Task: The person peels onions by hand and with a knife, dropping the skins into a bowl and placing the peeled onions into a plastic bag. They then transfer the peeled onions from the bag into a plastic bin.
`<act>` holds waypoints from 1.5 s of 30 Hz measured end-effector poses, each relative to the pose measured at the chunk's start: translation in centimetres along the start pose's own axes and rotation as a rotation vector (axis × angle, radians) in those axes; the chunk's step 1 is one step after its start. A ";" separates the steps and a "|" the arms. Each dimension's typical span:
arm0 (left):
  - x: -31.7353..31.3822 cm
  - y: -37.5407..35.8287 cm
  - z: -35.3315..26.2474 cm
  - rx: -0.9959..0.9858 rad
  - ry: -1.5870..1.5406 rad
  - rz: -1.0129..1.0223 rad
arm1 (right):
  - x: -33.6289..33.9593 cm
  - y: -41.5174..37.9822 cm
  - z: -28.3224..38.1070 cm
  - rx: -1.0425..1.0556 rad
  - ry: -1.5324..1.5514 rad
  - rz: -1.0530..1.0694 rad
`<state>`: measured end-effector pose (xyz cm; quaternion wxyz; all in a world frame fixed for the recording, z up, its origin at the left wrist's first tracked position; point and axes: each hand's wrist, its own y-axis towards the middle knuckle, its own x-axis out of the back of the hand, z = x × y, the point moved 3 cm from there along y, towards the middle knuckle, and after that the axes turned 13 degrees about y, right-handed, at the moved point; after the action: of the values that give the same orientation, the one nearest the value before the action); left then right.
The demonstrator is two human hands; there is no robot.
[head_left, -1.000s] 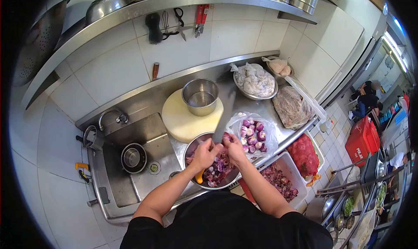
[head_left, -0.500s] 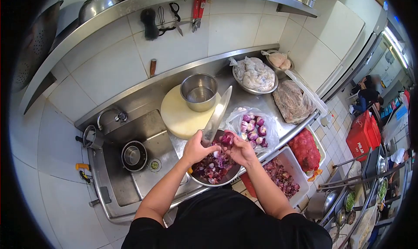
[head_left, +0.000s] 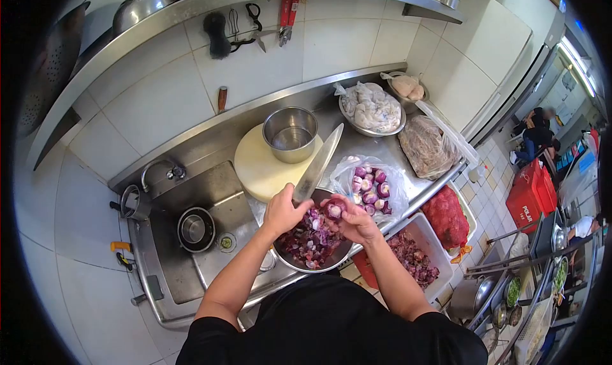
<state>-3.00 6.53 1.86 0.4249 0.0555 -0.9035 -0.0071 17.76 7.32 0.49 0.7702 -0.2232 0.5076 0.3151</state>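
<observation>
Onion (head_left: 334,209) is sitting in right hand (head_left: 358,223), fingers curling round it, directly above the metal bowl (head_left: 338,256), likely for catching scraps. Left hand (head_left: 280,213) is gripping knife (head_left: 323,159), blade pointing to 1 o'clock, probably keeping the edge clear of fingers. Onion bag (head_left: 396,200) is lying open at 1 o'clock, within reach. Cutting board (head_left: 249,167) is supporting pot (head_left: 292,154) toward 12.

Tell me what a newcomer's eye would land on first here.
Probably the long knife in the left hand, its blade angled up beside the round board, while the right hand holds a purple onion over the bowl. Next, perhaps, the bright red box on the tiled floor at the right.
</observation>
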 end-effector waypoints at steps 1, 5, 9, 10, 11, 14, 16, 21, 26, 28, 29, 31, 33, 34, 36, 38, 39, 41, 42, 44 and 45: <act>0.6 -0.5 -0.9 -0.061 0.072 -0.067 | -0.1 0.1 0.0 -0.013 -0.046 0.040; 1.5 -1.4 -3.5 -0.071 -0.245 0.030 | -1.2 0.4 -0.5 0.062 -0.252 0.077; 1.6 -1.7 -4.7 -0.155 -0.193 0.090 | -2.1 0.5 -0.5 0.041 -0.455 0.107; 1.4 -1.8 -4.8 -0.241 -0.248 0.004 | -2.4 0.5 -0.4 0.041 -0.455 0.108; 1.5 -1.8 -4.8 -0.241 -0.247 0.004 | -2.8 0.4 -0.3 0.053 -0.492 0.086; 1.7 -1.8 -4.7 -0.164 -0.158 0.089 | -3.3 0.4 -0.2 0.091 -0.578 0.050; 1.6 -1.8 -4.7 -0.205 -0.128 0.027 | -3.6 0.4 -0.2 0.115 -0.625 0.037; 1.5 -2.0 -4.4 -0.185 -0.162 0.007 | -3.8 0.4 -0.1 0.191 -0.740 0.017; 1.7 -2.1 -4.6 -0.197 -0.156 0.006 | -4.2 0.2 -0.2 0.224 -0.771 0.000; 1.7 -2.0 -4.6 -0.208 -0.147 0.031 | -4.4 0.2 -0.1 0.201 -0.788 -0.019; 1.6 -2.0 -4.4 -0.209 -0.146 0.031 | -4.5 0.2 -0.1 0.198 -0.784 -0.016; 1.2 -1.9 -4.3 -0.214 -0.163 0.054 | -4.5 0.3 -0.2 0.195 -0.780 -0.015; 1.3 -2.1 -4.5 -0.216 -0.174 0.056 | -4.5 0.4 -0.2 0.310 -0.869 -0.009; 1.4 -2.2 -4.6 -0.217 -0.184 0.059 | -4.4 0.4 -0.2 0.310 -0.869 -0.009; 1.1 -2.0 -4.3 -0.217 -0.185 0.071 | -4.2 0.4 -0.2 0.302 -0.899 -0.023; 0.9 -2.0 -4.2 -0.217 -0.186 0.083 | -4.4 0.4 -0.2 0.332 -0.980 -0.034; 1.1 -2.0 -4.4 -0.255 -0.193 0.083 | -4.7 0.3 -0.2 0.362 -1.060 -0.043; 1.3 -2.2 -4.6 -0.292 -0.201 0.081 | -5.3 0.2 -0.3 0.383 -1.084 -0.066; 1.5 -2.3 -4.6 -0.322 -0.249 0.076 | -5.4 0.2 -0.2 0.405 -1.109 -0.091; 2.0 -2.4 -4.7 -0.355 -0.297 0.075 | -5.0 0.2 0.0 0.375 -1.119 -0.097; 2.6 -2.2 -4.6 -0.299 -0.263 0.058 | -4.7 0.3 0.0 0.343 -1.127 -0.100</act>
<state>-0.86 4.22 6.63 0.3067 -0.0355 -0.9413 -0.1361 16.22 6.31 4.88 0.9601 0.0827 0.0528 0.2620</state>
